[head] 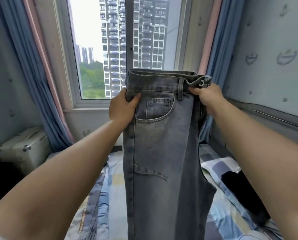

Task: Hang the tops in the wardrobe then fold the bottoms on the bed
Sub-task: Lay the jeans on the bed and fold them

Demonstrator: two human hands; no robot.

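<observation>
Here, a pair of faded grey-blue jeans [162, 144] is held up by the waistband in front of the window [125, 47], folded lengthwise so that one front pocket faces the camera, and the legs hang straight down over the bed [110, 196]. The bed is covered by a blue, white and yellow patchwork cover, and a dark garment [238, 191] is seen lying on it at the right, beside the right forearm. A white case [23, 148] is seen at the left by the curtain; what is inside it cannot be told. The left edge of the waistband is gripped by the left hand [123, 108], thumb laid over the front. The button end of the waistband is pinched by the right hand [208, 97], fingers curled around the denim. Both arms are stretched forward and raised.
</observation>
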